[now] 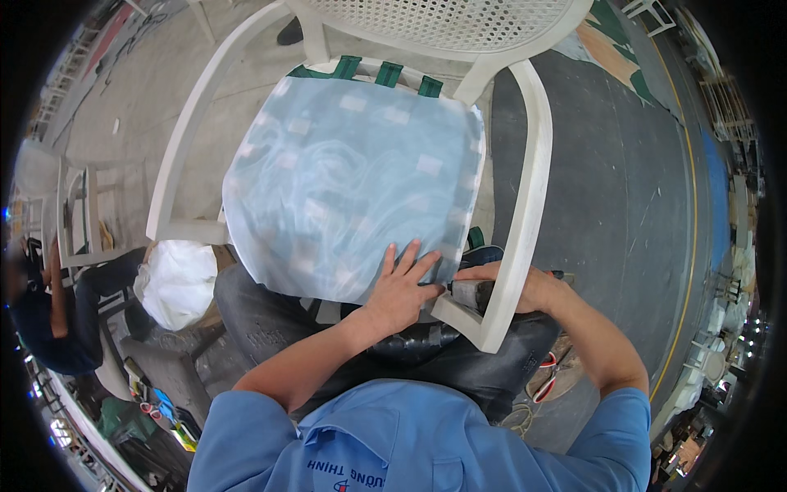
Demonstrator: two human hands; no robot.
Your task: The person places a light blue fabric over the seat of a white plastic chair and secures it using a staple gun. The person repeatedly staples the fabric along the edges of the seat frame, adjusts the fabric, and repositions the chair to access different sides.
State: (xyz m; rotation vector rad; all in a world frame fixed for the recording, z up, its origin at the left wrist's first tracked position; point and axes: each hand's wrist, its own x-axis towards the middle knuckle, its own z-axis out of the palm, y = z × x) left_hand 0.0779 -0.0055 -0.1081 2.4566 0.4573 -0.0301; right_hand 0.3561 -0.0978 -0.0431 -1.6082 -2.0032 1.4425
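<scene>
A white wooden armchair frame with a woven cane back stands before me, its front over my lap. Thin white cloth covers the seat, and green webbing straps show beneath its far edge. My left hand lies with spread fingers on the cloth near its front right corner. Beside that corner, my right hand is wrapped round what looks like a grey staple gun, its nose at the seat's edge. The chair's right arm post hides part of this hand and the tool.
A pile of white cloth sits at my left. Red-handled scissors lie by my right thigh. Further left, another person sits near a white chair frame. Dark sheeting covers the floor at right.
</scene>
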